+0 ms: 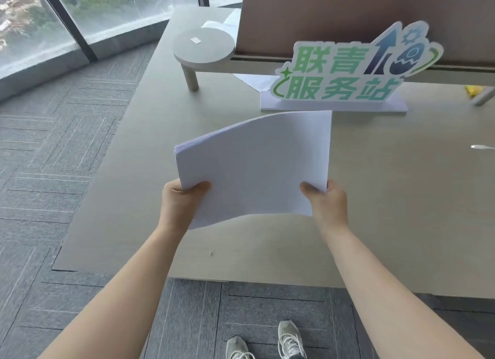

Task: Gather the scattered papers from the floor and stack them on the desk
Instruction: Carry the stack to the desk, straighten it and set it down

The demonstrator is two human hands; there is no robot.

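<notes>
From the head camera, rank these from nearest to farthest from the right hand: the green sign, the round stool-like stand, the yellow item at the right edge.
Measured from the right hand, which grips the paper stack:
1. Green sign, straight ahead on the desk, just beyond the papers.
2. Yellow item, far right, by the divider.
3. Round stand, far left back corner.

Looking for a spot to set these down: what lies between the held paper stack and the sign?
Only bare desk between paper stack and sign, per the head view.
</notes>
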